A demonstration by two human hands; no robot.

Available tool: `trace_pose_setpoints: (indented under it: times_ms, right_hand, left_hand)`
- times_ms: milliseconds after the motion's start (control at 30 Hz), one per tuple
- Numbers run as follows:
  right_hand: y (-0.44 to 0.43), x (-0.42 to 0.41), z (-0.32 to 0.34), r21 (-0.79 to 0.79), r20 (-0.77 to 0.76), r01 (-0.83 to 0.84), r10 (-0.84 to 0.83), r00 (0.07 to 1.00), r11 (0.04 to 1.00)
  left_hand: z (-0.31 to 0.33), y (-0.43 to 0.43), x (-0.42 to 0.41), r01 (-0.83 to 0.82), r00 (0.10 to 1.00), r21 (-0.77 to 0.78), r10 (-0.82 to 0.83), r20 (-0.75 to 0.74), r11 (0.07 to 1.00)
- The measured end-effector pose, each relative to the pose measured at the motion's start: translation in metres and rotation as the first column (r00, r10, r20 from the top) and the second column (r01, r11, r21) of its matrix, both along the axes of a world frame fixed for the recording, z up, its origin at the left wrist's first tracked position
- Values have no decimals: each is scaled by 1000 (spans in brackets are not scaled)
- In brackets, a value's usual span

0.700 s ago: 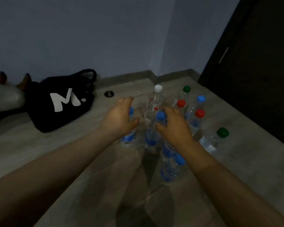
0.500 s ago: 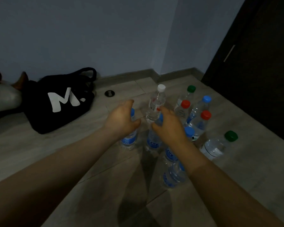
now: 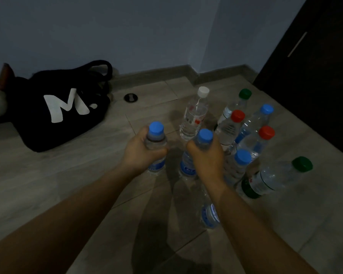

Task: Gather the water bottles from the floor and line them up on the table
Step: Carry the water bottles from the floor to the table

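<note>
Blue-capped bottle [image 3: 156, 135] gripped by left hand [image 3: 141, 153]; second bottle [image 3: 205, 137] by right hand [image 3: 206, 159].

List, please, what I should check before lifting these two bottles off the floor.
1. Left hand wrapped round the left bottle under its cap: ok.
2. Right hand wrapped round the middle bottle under its cap: ok.
3. Caps screwed tight: cannot tell.
4. Room beside the right hand: not ok, a neighbouring bottle stands close beside it.
5. Way to the table: cannot tell, no table in view.
</note>
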State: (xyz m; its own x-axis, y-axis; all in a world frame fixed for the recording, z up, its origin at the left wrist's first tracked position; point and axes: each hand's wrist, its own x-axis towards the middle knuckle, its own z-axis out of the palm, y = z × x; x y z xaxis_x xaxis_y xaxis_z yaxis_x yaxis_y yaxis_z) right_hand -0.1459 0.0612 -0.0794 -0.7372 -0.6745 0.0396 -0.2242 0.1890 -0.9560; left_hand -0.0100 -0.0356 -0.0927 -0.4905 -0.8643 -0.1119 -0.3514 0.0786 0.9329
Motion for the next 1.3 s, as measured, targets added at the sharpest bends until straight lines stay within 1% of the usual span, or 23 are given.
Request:
trace_pose_setpoints:
  times_ms: [100,200,300,400,567,667,767,833,900,1033,1133,1233,1300]
  right_hand:
    - [-2,2,-10,-63,40,-12,14,999,998]
    - [-10,2,-14,-83,40,30,-27,999,996]
    - [-15,3,-17,-79,-5,34,-34,999,996]
    - [-10,5,-14,-67,-57,24,-28,998,997]
    - [8,13,15,-93,-100,49,-58,993,994]
    - [21,30,50,33,-75,26,-23,997,999]
    - [37,47,101,116,5,2,-2,1000,993]
    - [48,59,145,119,41,-30,25,999,992]
    - [58,71,196,116,29,-43,40,999,992]
    - [76,99,319,91,11,-37,36,999,995]
    - [88,111,416,111,7,-106,105,994,988]
    - [97,120,514,102,25,-117,115,993,988]
    - [104,128,581,79,15,-123,122,992,989]
  left_hand:
    - [-7,0,-5,-9,999,-33,10,32,999]
    - [-13,-1,-7,-37,999,-28,37,10,999]
    - [-15,-3,-5,-32,999,4,32,-34,999]
    - [-10,2,-1,-31,999,-29,30,-24,999]
    - [25,16,25,-2,1000,14,2,-26,1000]
    - [63,30,43,-57,998,92,59,-24,994]
    - [114,50,64,-113,993,189,115,-3,976]
    - [158,60,79,-138,990,245,143,0,960]
    - [207,70,93,-155,987,264,160,2,952]
    - [322,90,120,-193,979,262,204,-17,946]
    - [421,97,135,-185,977,263,205,-51,947]
    - [525,97,150,-177,972,219,205,-112,959]
    - [593,102,157,-183,971,173,205,-119,968]
